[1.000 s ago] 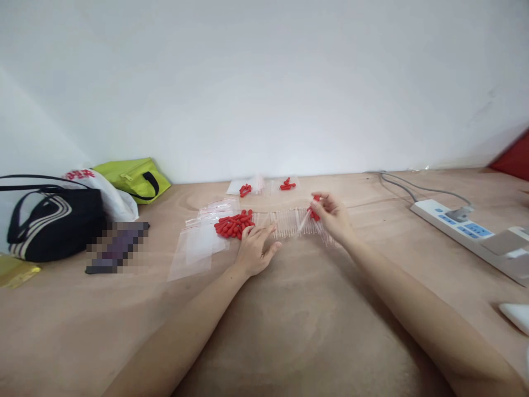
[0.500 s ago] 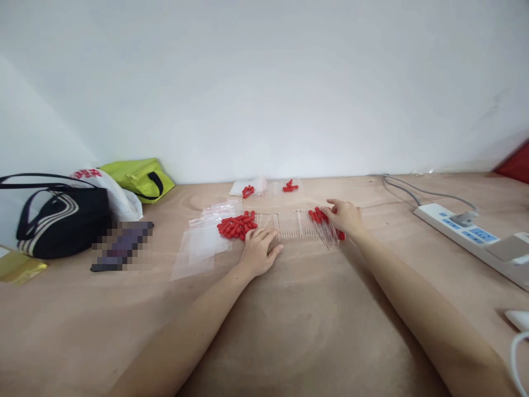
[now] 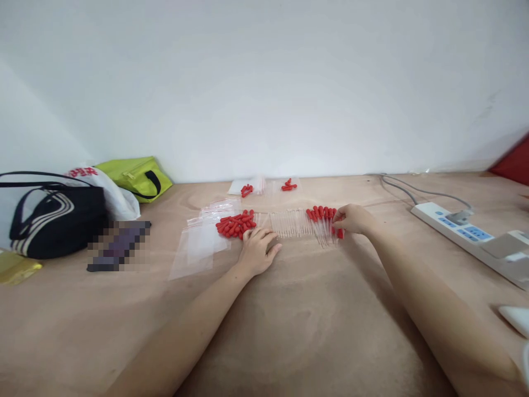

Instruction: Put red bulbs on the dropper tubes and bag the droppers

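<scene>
My left hand (image 3: 259, 252) lies flat on the table, fingers stretched out and holding nothing. Its fingertips rest beside a pile of loose red rubber bulbs (image 3: 235, 225) and the near ends of a row of clear glass dropper tubes (image 3: 291, 223). At the row's right end, several droppers (image 3: 321, 215) with red bulbs lie side by side, tubes toward me. My right hand (image 3: 352, 219) has its fingers pinched at the rightmost of these, seemingly on a dropper partly hidden by the fingers. Another red piece (image 3: 340, 234) shows just below the fingertips.
Clear zip bags (image 3: 194, 242) lie left of the pile. Two small groups of red bulbs (image 3: 247, 190) rest on bags near the wall. A black bag (image 3: 61, 220), a green bag (image 3: 134, 177) and a blurred dark object (image 3: 119, 246) are left; a power strip (image 3: 458, 231) is right.
My right hand has shifted slightly right and turned, its fingers now drawn together; more of the red-bulbed droppers shows. The left hand has stayed in place.
</scene>
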`<state>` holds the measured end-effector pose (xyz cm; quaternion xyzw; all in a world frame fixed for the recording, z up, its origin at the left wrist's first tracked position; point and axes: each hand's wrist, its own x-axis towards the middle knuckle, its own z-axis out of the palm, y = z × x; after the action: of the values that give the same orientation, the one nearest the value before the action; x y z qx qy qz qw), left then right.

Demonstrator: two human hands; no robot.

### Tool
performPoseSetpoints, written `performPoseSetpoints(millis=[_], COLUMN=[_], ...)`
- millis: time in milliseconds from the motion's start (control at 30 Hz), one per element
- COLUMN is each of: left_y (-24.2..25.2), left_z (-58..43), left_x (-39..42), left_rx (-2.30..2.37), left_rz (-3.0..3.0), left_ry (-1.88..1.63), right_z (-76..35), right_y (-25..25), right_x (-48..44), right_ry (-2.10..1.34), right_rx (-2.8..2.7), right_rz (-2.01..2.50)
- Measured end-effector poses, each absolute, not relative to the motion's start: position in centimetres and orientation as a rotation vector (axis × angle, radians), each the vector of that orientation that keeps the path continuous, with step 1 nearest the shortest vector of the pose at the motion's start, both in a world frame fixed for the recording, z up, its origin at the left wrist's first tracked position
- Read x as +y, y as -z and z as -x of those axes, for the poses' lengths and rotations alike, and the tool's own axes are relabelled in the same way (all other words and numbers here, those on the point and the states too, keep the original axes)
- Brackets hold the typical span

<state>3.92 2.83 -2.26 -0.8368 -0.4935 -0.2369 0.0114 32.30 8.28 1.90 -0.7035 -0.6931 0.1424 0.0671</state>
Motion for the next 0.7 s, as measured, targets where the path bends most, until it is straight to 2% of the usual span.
performPoseSetpoints(millis=[467,700], left_y=[1.7,1.5], left_z=[-6.0,-7.0], left_x=[5.2,6.3], left_rx=[-2.091,-2.133], left_rz=[2.061,1.954], left_ry=[0.709,0.671], right_z=[-30.2,-30.6], right_y=[-2.5,-1.9], right_x=[8.0,8.3], right_ry=[-0.367,-0.590], right_rx=[-2.210,-2.038], right_rz=[2.205,2.151])
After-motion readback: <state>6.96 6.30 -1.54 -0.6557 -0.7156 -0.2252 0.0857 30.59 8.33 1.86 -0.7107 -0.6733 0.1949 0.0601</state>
